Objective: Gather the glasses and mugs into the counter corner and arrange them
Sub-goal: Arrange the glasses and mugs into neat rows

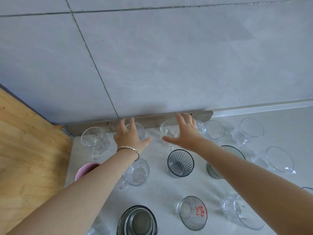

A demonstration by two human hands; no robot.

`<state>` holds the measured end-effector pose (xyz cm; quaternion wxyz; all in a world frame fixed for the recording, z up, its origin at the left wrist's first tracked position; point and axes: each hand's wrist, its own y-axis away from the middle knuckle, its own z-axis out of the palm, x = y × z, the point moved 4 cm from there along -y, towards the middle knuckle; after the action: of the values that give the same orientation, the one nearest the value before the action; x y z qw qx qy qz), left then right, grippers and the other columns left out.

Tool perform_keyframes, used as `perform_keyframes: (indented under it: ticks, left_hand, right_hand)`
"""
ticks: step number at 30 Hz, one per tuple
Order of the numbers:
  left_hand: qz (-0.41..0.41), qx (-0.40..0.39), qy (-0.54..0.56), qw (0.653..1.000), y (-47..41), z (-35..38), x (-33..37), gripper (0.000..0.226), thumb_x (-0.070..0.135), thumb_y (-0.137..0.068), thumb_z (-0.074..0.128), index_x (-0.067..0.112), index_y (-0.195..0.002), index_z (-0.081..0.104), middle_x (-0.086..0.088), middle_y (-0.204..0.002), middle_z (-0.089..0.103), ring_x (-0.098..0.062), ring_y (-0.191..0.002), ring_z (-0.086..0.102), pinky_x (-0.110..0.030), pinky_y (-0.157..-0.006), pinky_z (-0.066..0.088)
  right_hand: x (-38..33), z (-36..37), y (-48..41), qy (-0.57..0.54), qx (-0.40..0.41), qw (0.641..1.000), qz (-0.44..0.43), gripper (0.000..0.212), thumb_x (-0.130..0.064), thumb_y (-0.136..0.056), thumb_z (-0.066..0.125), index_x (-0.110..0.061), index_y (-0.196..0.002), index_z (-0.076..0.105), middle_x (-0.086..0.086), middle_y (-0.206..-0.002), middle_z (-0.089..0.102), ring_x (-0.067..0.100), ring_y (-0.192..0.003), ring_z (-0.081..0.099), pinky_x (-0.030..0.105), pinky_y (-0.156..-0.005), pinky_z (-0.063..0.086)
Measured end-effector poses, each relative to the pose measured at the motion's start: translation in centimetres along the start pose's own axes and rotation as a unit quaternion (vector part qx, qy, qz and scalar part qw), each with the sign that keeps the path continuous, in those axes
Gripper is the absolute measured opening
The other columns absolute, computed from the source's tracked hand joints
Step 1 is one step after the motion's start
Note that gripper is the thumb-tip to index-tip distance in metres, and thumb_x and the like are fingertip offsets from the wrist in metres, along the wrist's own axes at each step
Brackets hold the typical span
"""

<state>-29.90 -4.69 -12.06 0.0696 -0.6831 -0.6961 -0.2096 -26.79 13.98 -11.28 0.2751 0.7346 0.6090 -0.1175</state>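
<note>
Both hands reach toward the back wall with fingers spread. My left hand (129, 135) hovers over a clear glass (140, 130) by the backsplash; my right hand (183, 133) hovers over another clear glass (166, 131). Contact cannot be told for either. A faceted glass mug (94, 139) stands in the corner at left. Nearer stand a pink mug (84, 169), a clear mug (138, 172), a dark ribbed glass (180, 162) and a glass with red print (193, 212).
A wooden board (28, 150) walls off the left side of the pale counter (162, 189). Several clear mugs (214, 129) stand at right, a grey-rimmed cup (232, 150) lies under my right forearm, and a dark stacked bowl (138, 221) sits at the front.
</note>
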Motion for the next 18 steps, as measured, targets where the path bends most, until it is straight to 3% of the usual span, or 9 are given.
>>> perform_keyframes:
  ticks: [3,5,8,11,13,15,18]
  left_hand:
    - [0.116,0.038,-0.026,0.992,0.3,-0.1,3.6,0.084,0.049,-0.076,0.067,0.015,-0.143,0.029,-0.011,-0.155,0.016,-0.029,-0.144,0.017,-0.042,-0.118,0.02]
    - [0.164,-0.01,-0.033,0.986,0.4,0.7,6.1,0.084,0.049,-0.078,0.064,0.014,-0.145,0.026,-0.009,-0.155,0.018,-0.025,-0.144,0.019,-0.038,-0.118,0.021]
    - [0.134,-0.123,-0.027,0.983,0.3,2.7,8.6,0.096,0.05,-0.076,0.066,0.015,-0.149,0.014,-0.005,-0.157,0.015,-0.022,-0.145,0.019,-0.038,-0.116,0.027]
    - [0.082,-0.158,-0.023,0.984,-0.1,3.9,9.6,0.098,0.048,-0.073,0.069,0.017,-0.148,0.013,-0.004,-0.154,0.02,-0.024,-0.141,0.029,-0.04,-0.109,0.037]
    - [0.069,-0.153,-0.028,0.985,-0.4,4.2,9.7,0.091,0.043,-0.074,0.071,0.017,-0.145,0.021,-0.003,-0.15,0.027,-0.025,-0.136,0.037,-0.04,-0.103,0.042]
    - [0.071,-0.146,-0.027,0.986,-0.6,4.1,9.7,0.088,0.041,-0.073,0.072,0.017,-0.143,0.026,-0.003,-0.148,0.03,-0.024,-0.133,0.042,-0.038,-0.101,0.043]
    - [0.073,-0.144,-0.017,0.987,-0.8,4.1,9.6,0.092,0.042,-0.07,0.075,0.019,-0.144,0.026,0.0,-0.148,0.031,-0.022,-0.133,0.041,-0.037,-0.102,0.042]
  right_hand:
    - [2.7,-5.0,0.3,-0.009,0.113,0.994,0.001,0.068,-0.029,-0.084,0.064,-0.017,-0.144,0.033,0.007,-0.15,0.026,0.028,-0.139,0.023,0.038,-0.116,0.024]
    - [5.3,-7.2,0.3,0.013,0.069,0.997,0.035,0.068,-0.021,-0.083,0.064,-0.019,-0.144,0.034,0.004,-0.151,0.026,0.026,-0.139,0.024,0.035,-0.115,0.025]
    - [8.0,-7.5,0.8,0.088,-0.055,0.992,0.064,0.086,-0.028,-0.077,0.072,-0.031,-0.147,0.023,0.003,-0.15,0.026,0.028,-0.134,0.035,0.039,-0.109,0.035]
    - [9.6,-6.2,0.4,0.095,-0.063,0.979,0.168,0.095,-0.052,-0.074,0.071,-0.024,-0.148,0.018,0.015,-0.143,0.031,0.033,-0.119,0.052,0.04,-0.099,0.043]
    - [10.0,-5.3,-0.1,0.073,-0.046,0.974,0.209,0.091,-0.054,-0.075,0.069,-0.019,-0.146,0.025,0.017,-0.138,0.034,0.032,-0.115,0.055,0.039,-0.098,0.045]
    - [9.5,-4.8,-0.7,0.072,-0.06,0.982,0.162,0.085,-0.042,-0.075,0.073,-0.023,-0.145,0.028,0.013,-0.141,0.032,0.033,-0.12,0.051,0.04,-0.103,0.044]
    - [8.2,-4.9,-0.8,0.108,-0.125,0.985,0.045,0.084,-0.013,-0.076,0.07,-0.036,-0.145,0.028,0.001,-0.151,0.02,0.029,-0.139,0.024,0.041,-0.113,0.028]
